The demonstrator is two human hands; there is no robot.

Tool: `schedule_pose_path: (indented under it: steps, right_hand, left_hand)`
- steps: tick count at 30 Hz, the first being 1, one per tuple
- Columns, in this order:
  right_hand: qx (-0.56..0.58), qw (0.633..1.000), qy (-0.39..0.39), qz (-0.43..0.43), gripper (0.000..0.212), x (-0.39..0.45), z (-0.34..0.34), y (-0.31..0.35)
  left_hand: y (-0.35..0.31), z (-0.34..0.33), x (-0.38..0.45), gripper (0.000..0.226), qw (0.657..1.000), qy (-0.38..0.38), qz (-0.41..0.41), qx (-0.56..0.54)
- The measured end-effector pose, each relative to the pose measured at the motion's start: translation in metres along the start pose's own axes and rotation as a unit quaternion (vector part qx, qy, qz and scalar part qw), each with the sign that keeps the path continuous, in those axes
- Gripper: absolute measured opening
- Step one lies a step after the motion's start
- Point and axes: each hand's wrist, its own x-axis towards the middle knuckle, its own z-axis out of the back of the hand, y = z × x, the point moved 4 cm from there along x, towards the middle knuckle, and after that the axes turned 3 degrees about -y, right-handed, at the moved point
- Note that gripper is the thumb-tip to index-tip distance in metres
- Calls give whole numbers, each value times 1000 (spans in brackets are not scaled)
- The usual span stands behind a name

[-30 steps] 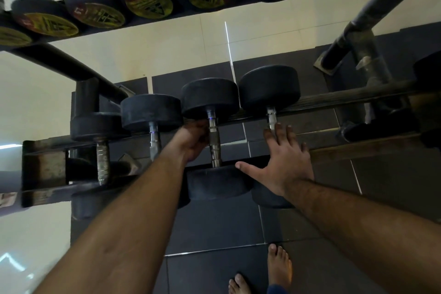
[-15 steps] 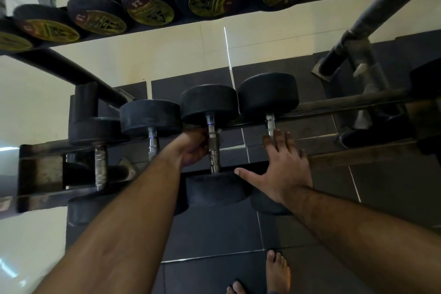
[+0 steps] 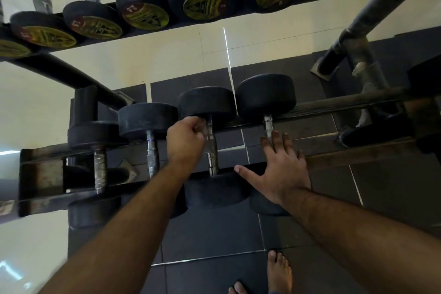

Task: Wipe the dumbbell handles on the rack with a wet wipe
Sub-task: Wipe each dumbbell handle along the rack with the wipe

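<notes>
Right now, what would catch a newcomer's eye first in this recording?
Two bare forearms reaching down to a rack of black dumbbells. The left hand curls at the third dumbbell's steel handle, while the right hand lies flat and spread over the fourth dumbbell. Yellow-labelled dumbbells line the upper shelf.

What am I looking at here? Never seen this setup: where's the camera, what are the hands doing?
No machine: one head-worn camera looks down at a person's bare arms and feet. Below is a dumbbell rack with four black dumbbells on its lower rails, and more dumbbells on the shelf above. The left hand is curled beside the third handle, near its far end. A wipe cannot be made out in it. The right hand lies flat, fingers straight, over the fourth dumbbell, hiding most of its handle. The floor is dark mats and pale tiles.
</notes>
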Motion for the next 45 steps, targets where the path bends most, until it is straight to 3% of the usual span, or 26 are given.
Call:
schedule_pose_path:
  steps: [1,3,5,8,10,11,13,15,16,19,21,25,27,30,32,35,42,45]
  right_hand:
    - [4,1000,-2,0,136,0,0,0]
    - [10,1000,-7,-3,136,0,0,0]
    - [8,1000,-9,-5,138,0,1,1]
    - [1,1000,-9,-3,140,-1,3,1]
    - [-2,1000,-7,-1,141,-1,3,2]
    - [-4,1000,-5,0,141,-1,3,2]
    - [-7,1000,-3,-2,139,-2,3,2]
    - [-5,1000,-8,-6,139,-4,4,2]
    - [-5,1000,-9,-6,138,-3,4,2]
    - [-8,1000,-12,-7,138,-3,5,4]
    - [0,1000,-20,-12,139,-4,4,3]
    - [7,999,-34,-9,142,-3,2,2]
    - [15,999,-40,-16,144,-3,0,1]
    - [14,999,-37,-15,145,-3,1,1]
    - [27,999,-29,-9,147,-4,1,1]
    - [63,997,-36,4,151,-5,4,-2]
    - [262,959,-41,95,133,1,6,-34]
    - [157,978,-13,137,138,24,16,-76]
  left_hand:
    - [-12,-1,-5,22,994,-21,-98,46]
    - [-24,-10,-12,30,953,12,-271,137]
    - [-21,-21,-12,44,910,104,-351,195]
    - [-15,-19,-9,39,851,338,-336,221]
    - [-15,-6,-7,30,845,426,-281,159]
    - [-16,2,-3,29,867,408,-263,109]
    - [-18,17,6,26,930,246,-270,45]
    - [-23,18,0,27,942,117,-306,74]
    - [-26,8,-7,30,927,147,-325,115]
    - [-20,-17,-27,41,857,386,-291,179]
    - [-15,-8,-21,36,874,427,-205,112]
    - [-13,21,-11,31,953,273,-44,-127]
    - [-18,21,-16,38,966,222,-6,-135]
    - [-36,11,-26,12,978,165,-11,-127]
    - [-46,5,-28,19,987,94,23,-127]
    - [-65,-6,-31,20,988,-13,79,-132]
    - [-106,-47,-60,27,955,-126,191,-190]
    - [-119,-68,-74,22,947,-155,205,-192]
